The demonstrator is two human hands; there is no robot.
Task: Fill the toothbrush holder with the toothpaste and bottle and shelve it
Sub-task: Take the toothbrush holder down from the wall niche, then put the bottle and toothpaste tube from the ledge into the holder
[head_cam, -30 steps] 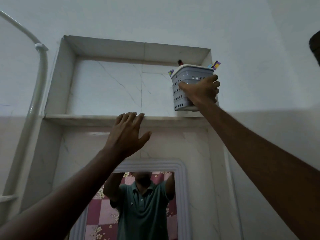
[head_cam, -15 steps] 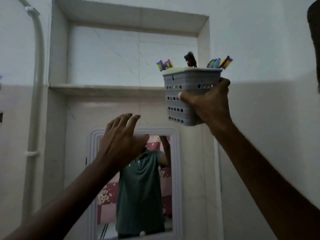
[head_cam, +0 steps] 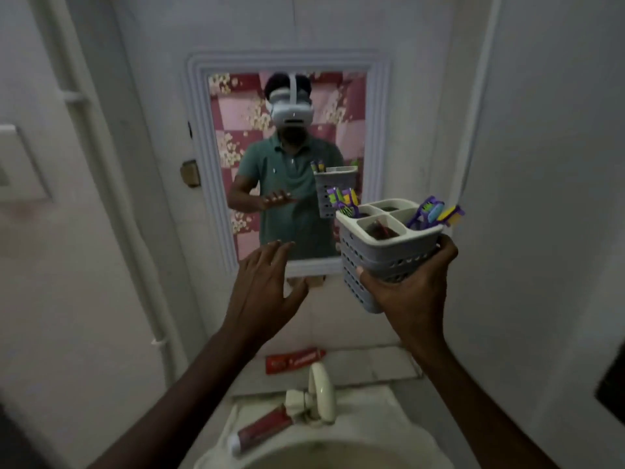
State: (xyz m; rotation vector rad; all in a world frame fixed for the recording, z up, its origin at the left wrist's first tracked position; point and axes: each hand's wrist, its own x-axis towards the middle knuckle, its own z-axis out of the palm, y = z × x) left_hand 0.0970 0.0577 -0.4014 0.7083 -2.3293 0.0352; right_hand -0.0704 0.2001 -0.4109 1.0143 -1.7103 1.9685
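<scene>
My right hand (head_cam: 411, 292) grips a grey perforated toothbrush holder (head_cam: 382, 255) from below, tilted slightly, in front of the mirror's lower right corner. Purple and yellow toothbrushes (head_cam: 434, 214) stick out of its compartments, and something dark red lies in the near one. My left hand (head_cam: 267, 286) hovers open, fingers spread, left of the holder and apart from it. A red toothpaste tube (head_cam: 262, 428) lies on the sink rim by the tap. A red toothpaste box (head_cam: 294, 359) lies on the ledge behind the sink. No bottle shows.
A white-framed mirror (head_cam: 199, 157) hangs on the wall, reflecting a person in a green shirt. The cream tap (head_cam: 319, 390) rises over the white sink (head_cam: 382, 424). A white pipe (head_cam: 111, 184) runs down the left wall. A switch plate (head_cam: 20, 164) sits at far left.
The view has dropped from the high wall niche to the mirror and sink. My right hand has brought the holder down from the shelf level; my left hand has lowered too.
</scene>
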